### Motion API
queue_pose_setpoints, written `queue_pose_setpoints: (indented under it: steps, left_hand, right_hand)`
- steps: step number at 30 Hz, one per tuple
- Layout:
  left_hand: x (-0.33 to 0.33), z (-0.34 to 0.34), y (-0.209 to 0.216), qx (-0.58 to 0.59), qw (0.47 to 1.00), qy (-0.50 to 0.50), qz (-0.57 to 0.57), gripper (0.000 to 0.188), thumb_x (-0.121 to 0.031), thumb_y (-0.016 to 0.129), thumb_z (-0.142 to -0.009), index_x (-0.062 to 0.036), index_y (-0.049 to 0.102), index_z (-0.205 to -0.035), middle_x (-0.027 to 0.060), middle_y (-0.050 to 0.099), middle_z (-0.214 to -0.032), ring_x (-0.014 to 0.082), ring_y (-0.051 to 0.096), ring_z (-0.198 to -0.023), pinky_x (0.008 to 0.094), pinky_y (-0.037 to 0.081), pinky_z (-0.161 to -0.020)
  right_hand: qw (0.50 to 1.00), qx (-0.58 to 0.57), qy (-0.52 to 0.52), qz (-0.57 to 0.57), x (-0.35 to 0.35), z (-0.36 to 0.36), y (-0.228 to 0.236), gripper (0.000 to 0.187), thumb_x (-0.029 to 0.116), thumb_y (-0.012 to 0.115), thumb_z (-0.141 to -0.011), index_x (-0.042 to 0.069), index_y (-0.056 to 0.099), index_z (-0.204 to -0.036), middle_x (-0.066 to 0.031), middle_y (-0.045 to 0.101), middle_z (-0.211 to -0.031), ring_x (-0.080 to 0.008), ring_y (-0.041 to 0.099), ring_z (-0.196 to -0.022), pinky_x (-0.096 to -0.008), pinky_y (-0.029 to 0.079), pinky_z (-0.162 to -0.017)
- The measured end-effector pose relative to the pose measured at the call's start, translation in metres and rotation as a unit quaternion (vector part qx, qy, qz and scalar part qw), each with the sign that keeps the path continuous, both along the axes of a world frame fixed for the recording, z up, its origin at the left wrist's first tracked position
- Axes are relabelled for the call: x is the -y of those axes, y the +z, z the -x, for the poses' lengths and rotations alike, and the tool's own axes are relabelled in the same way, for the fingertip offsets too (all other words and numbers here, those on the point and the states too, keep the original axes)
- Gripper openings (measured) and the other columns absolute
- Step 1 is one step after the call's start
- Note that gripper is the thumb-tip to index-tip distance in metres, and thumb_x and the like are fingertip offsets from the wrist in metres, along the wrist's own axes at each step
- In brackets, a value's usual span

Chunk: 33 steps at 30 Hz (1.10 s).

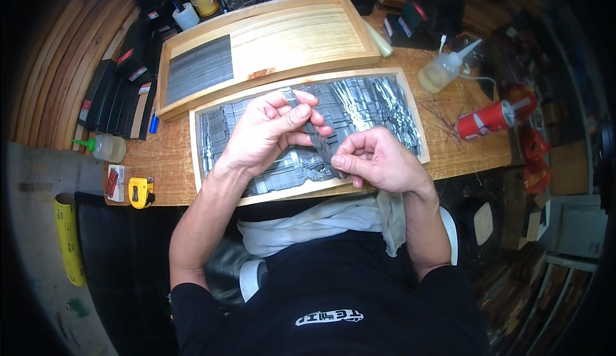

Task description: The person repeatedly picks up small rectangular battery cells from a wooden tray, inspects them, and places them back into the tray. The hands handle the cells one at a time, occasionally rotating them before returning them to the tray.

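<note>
My left hand (260,131) pinches a thin dark grey strip (324,152) between thumb and fingers, holding it slanted over the near tray. Lower down, the strip's other end sits between the thumb and curled fingers of my right hand (375,162). Beneath both hands lies a shallow wooden tray (276,195) filled with many grey strips (330,109), some shiny, in uneven rows. Behind it a second wooden tray (301,41) rests tilted, with grey strips (200,68) laid tightly side by side across its left part; the rest of its pale base is bare.
On the wooden table (443,157) stand a squeeze bottle (443,70) and a red can (484,123) lying on its side at right. To the left are a green-tipped bottle (109,148), a yellow tape measure (141,192) and a blue marker (154,123). Dark boxes (106,99) line the back left.
</note>
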<state>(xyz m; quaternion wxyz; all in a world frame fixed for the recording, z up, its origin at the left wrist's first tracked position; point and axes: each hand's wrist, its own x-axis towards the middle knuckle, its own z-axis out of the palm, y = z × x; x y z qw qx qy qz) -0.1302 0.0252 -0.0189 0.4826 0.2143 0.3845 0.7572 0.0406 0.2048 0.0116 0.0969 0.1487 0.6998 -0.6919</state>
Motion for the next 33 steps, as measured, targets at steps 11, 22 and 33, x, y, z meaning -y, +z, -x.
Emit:
queue_pose_setpoints:
  steps: [11,22,33]
  left_hand:
    - [0.0,0.011,-0.003,0.008,0.994,0.078,0.078,0.023,-0.014,0.065,-0.104,0.0017,0.068,-0.121,0.0143,0.075,-0.102,0.0235,0.078,-0.095,0.0249,0.067,-0.072]
    - [0.0,0.008,-0.004,-0.011,0.992,0.072,0.1,0.022,-0.013,0.064,-0.105,0.0024,0.067,-0.121,0.0157,0.075,-0.101,0.0238,0.078,-0.093,0.0254,0.067,-0.072]
    - [-0.005,-0.001,-0.006,-0.034,0.983,0.045,0.173,0.019,-0.011,0.066,-0.104,0.0026,0.066,-0.117,0.017,0.077,-0.103,0.0232,0.079,-0.089,0.0262,0.066,-0.067]
  right_hand:
    - [0.875,-0.001,-0.119,-0.469,0.007,0.012,-0.003,0.023,0.019,0.075,-0.09,-0.003,0.074,-0.091,-0.0233,0.075,-0.091,-0.039,0.074,-0.085,-0.0477,0.058,-0.08]
    - [0.86,0.024,-0.122,-0.495,0.008,0.031,-0.006,0.025,0.02,0.075,-0.087,-0.004,0.073,-0.088,-0.0245,0.073,-0.08,-0.0384,0.074,-0.076,-0.0464,0.057,-0.076]
    - [0.968,-0.007,-0.114,-0.224,0.008,0.028,-0.006,0.012,0.006,0.076,-0.087,-0.005,0.074,-0.086,-0.0045,0.071,-0.073,-0.0067,0.065,-0.065,-0.0227,0.051,-0.058]
